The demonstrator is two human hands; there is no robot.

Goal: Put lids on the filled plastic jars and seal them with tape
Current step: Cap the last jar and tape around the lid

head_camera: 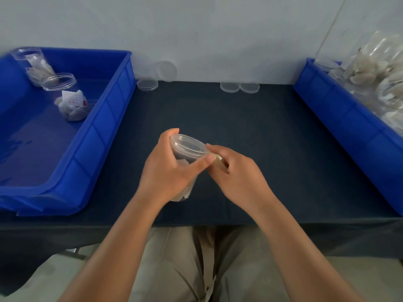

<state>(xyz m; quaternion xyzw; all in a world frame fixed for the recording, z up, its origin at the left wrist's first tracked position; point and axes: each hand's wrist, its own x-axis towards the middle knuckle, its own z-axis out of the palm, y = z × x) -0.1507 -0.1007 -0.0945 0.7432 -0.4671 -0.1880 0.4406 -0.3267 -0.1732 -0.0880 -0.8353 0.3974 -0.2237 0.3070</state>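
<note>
Held jar: clear cylindrical plastic jar (184, 192), raised over the middle of the table, tilted with its top toward one o'clock, between both hands; pale sachets visible through the wall.
Lid: clear round plastic lid (188, 147), glossy, with a raised rim, seated on the jar's mouth.
Left hand (168, 171): grips the jar's wall from nine o'clock, fingers curled over the far side up by the lid, thumb laid across the near side just under the lid's rim.
Right hand (237, 173): at three o'clock of the jar, fingers curled, forefinger tip touching the lid's edge; pinches a pale yellowish strip (220, 161) beside the jar's shoulder; too small to tell whether tape.
Table: flat top under a dark navy cloth (239, 118), matte, hanging over the near edge.
Left bin: blue moulded plastic bin (104, 110), ribbed walls, at ten o'clock from the hands.
Open jars: two clear lidless jars (67, 99) in that bin, threaded necks, white paper sachets inside.
Loose lids: four clear round spare lids (229, 87) at twelve o'clock along the table's far edge, three lying flat, one propped against the white wall.
Right bin: second blue plastic bin (349, 118) at two o'clock, piled with clear wrapping and whitish contents (381, 68), blurred.
Lap: khaki trousers (174, 258) at six o'clock, below the table edge.
</note>
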